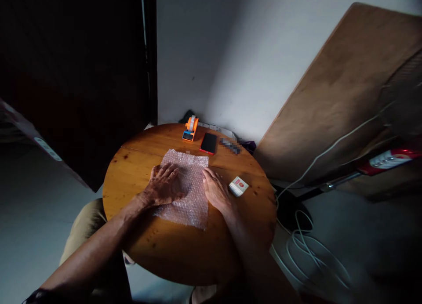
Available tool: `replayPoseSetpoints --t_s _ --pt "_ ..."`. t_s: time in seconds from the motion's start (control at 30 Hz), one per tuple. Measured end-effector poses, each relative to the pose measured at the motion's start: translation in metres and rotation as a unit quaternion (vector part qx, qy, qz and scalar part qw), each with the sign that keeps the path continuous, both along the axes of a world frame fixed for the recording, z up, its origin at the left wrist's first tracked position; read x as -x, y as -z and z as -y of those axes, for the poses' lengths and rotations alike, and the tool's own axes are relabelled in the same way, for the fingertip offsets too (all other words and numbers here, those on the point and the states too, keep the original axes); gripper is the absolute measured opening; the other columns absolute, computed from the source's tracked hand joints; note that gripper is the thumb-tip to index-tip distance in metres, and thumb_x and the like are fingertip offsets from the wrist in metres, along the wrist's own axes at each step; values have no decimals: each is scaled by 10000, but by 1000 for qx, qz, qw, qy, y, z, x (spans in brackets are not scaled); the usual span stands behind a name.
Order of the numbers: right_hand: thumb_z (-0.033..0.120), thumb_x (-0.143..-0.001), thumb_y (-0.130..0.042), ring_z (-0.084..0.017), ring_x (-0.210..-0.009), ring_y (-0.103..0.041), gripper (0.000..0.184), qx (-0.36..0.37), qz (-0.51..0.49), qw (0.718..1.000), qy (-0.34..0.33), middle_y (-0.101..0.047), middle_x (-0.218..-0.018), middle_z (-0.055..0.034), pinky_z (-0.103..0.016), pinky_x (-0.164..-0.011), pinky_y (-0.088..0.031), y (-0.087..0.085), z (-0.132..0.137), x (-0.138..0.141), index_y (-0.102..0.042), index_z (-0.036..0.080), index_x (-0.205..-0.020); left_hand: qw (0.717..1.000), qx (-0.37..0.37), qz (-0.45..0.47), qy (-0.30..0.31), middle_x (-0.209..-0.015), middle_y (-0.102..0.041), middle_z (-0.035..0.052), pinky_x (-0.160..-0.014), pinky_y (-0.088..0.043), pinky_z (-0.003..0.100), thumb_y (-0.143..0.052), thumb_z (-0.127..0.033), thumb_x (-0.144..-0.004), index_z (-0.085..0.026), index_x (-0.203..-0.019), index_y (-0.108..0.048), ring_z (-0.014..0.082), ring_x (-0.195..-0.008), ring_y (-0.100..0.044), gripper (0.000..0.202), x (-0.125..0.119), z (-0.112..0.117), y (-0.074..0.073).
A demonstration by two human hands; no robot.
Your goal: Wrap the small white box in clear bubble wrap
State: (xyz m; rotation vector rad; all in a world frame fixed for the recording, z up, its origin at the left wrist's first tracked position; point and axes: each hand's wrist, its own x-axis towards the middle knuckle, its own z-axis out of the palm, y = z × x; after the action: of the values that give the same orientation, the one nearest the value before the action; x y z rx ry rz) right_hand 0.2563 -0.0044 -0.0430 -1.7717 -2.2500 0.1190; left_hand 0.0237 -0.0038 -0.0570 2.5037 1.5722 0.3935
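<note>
A sheet of clear bubble wrap (194, 211) lies spread on a round wooden table (132, 168). Across its left part rests my left hand (165, 185), palm down with the fingers stretched out. My right hand (216, 190) lies along the sheet's right edge, fingers extended and touching it. Neither hand grips anything. Just right of my right hand is a small white box with a red mark (238, 186).
Toward the back of the table stand an orange tape dispenser (190, 128) and a dark-screened phone with red edges (209, 143). A wall (198, 66) rises behind. To the right are a leaning wooden board (329, 88), a fan base (293, 214) and coiled white cable (310, 251).
</note>
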Motion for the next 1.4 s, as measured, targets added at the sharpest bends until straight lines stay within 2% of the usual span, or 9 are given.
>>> replayPoseSetpoints --t_s 0.23,0.37,0.57,0.77,0.97,1.1,1.17,1.27,1.4 --pt "180 -976 -352 -266 -1308 -512 434 -27 0 1000 -6 -516 -1468 -123 -427 -1131 -373 6 -2 -2 -554 132 -1357 998 -58 13 9 -1539 -425 155 -1183 -151 613 -603 -625 -800 -184 -1429 -493 372 -1451 -298 776 3 0 -9" --pt "179 -975 -343 -273 -1314 -499 438 -31 -3 999 -13 -497 -1481 -134 -424 -1128 -376 6 -1 -3 -562 112 -1349 988 -101 40 108 -1578 -371 117 -1195 -214 526 -548 -627 -853 -216 -1390 -553 346 -1474 -256 677 -3 10 -23" --pt "159 -959 -352 -268 -1276 -521 438 -37 -23 999 -16 -517 -1455 -124 -430 -1096 -408 3 1 -1 -582 164 -1332 965 -8 13 263 -1645 -216 75 -1198 -82 622 -558 -736 -805 -352 -1507 -378 382 -1506 -159 821 -18 24 -18" --pt "184 -962 -371 -243 -1304 -507 402 -65 -36 997 -35 -533 -1437 -122 -394 -1118 -389 -2 6 -5 -624 156 -1273 962 -4 10 272 -1634 -238 96 -1187 -50 655 -562 -759 -784 -339 -1517 -355 377 -1513 -144 870 -20 19 -5" --pt "321 -897 -541 -295 -1335 -470 411 -135 -35 990 17 -497 -1464 -146 -457 -1122 -368 -36 19 -44 -626 161 -1266 964 2 4 267 -1622 -267 113 -1198 -63 635 -551 -753 -797 -318 -1494 -406 366 -1505 -193 834 -18 21 -6" --pt "338 -759 -675 -341 -1265 -537 673 -37 -23 993 111 -571 -1385 -161 -494 -1041 -429 -39 25 -70 -514 172 -1391 963 1 11 268 -1625 -264 103 -1197 -57 638 -549 -757 -794 -327 -1484 -421 377 -1501 -199 823 -18 21 -5" --pt "304 -754 -652 -328 -1175 -606 671 16 -52 986 160 -642 -1284 -162 -454 -988 -470 -34 26 -77 -513 157 -1394 963 1 12 269 -1623 -267 109 -1193 -67 643 -547 -754 -797 -326 -1487 -417 382 -1501 -192 822 -18 21 -5" --pt "322 -743 -637 -299 -1028 -670 631 13 -160 965 207 -711 -1117 -135 -418 -901 -512 -32 27 -76 -552 154 -1345 962 0 13 271 -1620 -275 112 -1189 -76 645 -550 -754 -794 -324 -1486 -420 382 -1503 -189 825 -19 20 -5" --pt "415 -741 -663 -231 -909 -675 635 9 -392 913 110 -710 -1063 -85 -355 -793 -543 -53 37 -47 -536 192 -1322 962 -3 19 272 -1618 -273 128 -1181 -70 665 -575 -744 -781 -305 -1472 -447 394 -1499 -194 829 -19 20 -7"
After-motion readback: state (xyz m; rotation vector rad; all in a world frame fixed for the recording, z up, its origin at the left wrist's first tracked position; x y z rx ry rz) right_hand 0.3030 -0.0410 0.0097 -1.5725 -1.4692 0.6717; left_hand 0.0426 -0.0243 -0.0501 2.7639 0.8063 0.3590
